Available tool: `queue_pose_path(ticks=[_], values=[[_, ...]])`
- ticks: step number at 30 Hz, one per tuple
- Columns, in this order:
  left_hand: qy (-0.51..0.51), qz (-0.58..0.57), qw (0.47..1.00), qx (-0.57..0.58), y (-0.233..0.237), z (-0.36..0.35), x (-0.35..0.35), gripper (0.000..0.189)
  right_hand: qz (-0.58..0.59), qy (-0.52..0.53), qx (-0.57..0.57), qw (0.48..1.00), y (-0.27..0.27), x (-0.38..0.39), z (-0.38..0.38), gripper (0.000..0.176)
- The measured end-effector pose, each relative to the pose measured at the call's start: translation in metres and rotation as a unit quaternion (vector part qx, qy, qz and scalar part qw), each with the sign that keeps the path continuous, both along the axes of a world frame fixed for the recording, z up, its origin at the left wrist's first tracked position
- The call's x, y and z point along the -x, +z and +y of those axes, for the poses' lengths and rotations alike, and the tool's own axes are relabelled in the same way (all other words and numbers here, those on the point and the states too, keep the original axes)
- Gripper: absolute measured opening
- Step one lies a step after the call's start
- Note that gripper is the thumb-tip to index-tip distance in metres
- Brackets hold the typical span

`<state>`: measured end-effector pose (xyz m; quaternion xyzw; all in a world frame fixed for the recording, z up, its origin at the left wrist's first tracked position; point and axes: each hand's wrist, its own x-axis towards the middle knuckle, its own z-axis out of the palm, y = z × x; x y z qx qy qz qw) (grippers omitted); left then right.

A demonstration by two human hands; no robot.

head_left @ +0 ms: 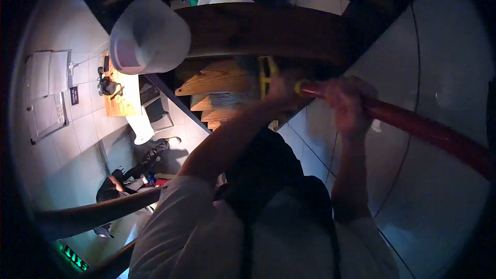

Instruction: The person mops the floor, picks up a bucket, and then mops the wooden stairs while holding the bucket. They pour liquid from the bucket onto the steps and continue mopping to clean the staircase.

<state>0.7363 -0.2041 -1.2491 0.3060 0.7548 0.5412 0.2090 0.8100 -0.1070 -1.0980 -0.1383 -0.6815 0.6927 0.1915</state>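
A long red-handled mop [408, 119] crosses the right side of the view, with a yellow clamp [264, 80] at its inner end. My right hand [351, 101] is closed around the red pole. My left hand [283, 87], smeared by motion, is at the yellow end, next to the clamp. What hangs from the clamp is too dark and blurred to make out. Just beyond and below the clamp are wooden stair treads [209, 80].
A whitish plastic tub [150, 36] stands at the upper left by a wide wooden step [263, 31]. A tiled wall [398, 72] rises on the right. Lower left are a dark railing [98, 217], a person in dark clothes [111, 188] and a wooden table [124, 93] with a black camera-like object [107, 87].
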Motion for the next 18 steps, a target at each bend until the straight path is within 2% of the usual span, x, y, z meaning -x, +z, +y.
queue_pose_path(ticks=[2, 5, 8, 11, 14, 17, 18], values=[[-0.045, 0.023, 0.998, 0.042, 0.002, 0.043, -0.018, 0.043, 0.0, -0.049, 0.037, 0.998, 0.009, -0.02, 0.029, 0.022], [-0.026, 0.105, 0.992, -0.064, -0.003, 0.098, -0.044, 0.037, -0.013, -0.078, 0.049, 0.996, 0.004, -0.048, 0.069, 0.021], [-0.115, 0.027, 0.985, -0.127, -0.016, 0.115, -0.044, 0.038, -0.034, -0.104, -0.038, 0.993, 0.017, -0.047, 0.063, 0.02], [-0.171, 0.026, 0.981, -0.092, -0.011, 0.098, -0.032, 0.042, -0.002, -0.088, 0.004, 0.996, 0.008, -0.048, 0.057, 0.019], [-0.184, 0.048, 0.982, 0.003, 0.01, 0.055, -0.015, 0.042, 0.07, 0.017, 0.06, 0.996, -0.007, -0.046, 0.048, 0.018], [-0.197, 0.025, 0.97, 0.138, 0.03, 0.001, 0.008, 0.041, 0.11, 0.045, 0.045, 0.992, -0.019, -0.027, 0.015, 0.018], [-0.184, 0.036, 0.973, 0.134, 0.028, -0.019, 0.014, 0.043, 0.123, 0.056, 0.045, 0.99, -0.024, -0.019, 0.0, 0.019]])
